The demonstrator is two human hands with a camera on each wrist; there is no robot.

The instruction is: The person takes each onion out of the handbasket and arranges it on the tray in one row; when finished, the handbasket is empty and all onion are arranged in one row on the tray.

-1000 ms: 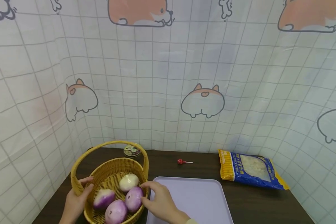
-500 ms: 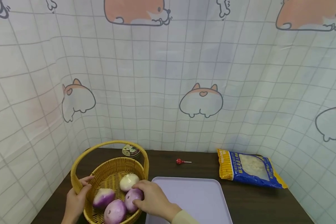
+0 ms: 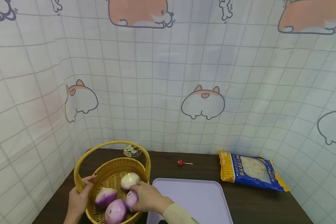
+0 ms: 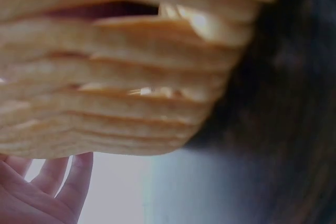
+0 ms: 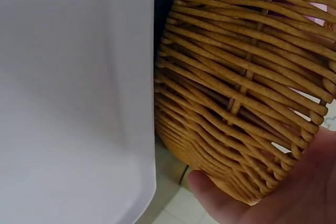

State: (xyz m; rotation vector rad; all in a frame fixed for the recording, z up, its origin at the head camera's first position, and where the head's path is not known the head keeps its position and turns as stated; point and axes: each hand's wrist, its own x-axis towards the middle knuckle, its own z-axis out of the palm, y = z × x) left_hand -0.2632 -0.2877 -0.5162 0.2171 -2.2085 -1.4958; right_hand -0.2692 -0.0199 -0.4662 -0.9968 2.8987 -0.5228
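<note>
A yellow wicker basket [image 3: 114,165] with a tall arched handle holds several purple and white onions. My left hand [image 3: 78,197] grips the basket's left side, where the handle meets the rim. Over the right rim reaches my right hand [image 3: 148,196], its thumb and fingers round a purple onion [image 3: 131,199] that it partly hides. Beside that lie a white onion [image 3: 130,181], a purple onion [image 3: 116,211] and a half-white one [image 3: 105,197]. The basket wall [image 4: 115,72] fills much of the left wrist view, blurred. In the right wrist view my thumb [image 5: 215,195] shows outside the weave.
A pale lilac tray [image 3: 196,193] lies right of the basket, close to its wall. Farther back are a small round tin [image 3: 132,151], a red lollipop [image 3: 180,163] and a blue and yellow pasta bag [image 3: 253,171]. A patterned curtain [image 3: 162,93] surrounds the dark table.
My right hand has moved left from the basket's right rim into the basket and closed round the purple onion. My left hand stays at the basket's left side.
</note>
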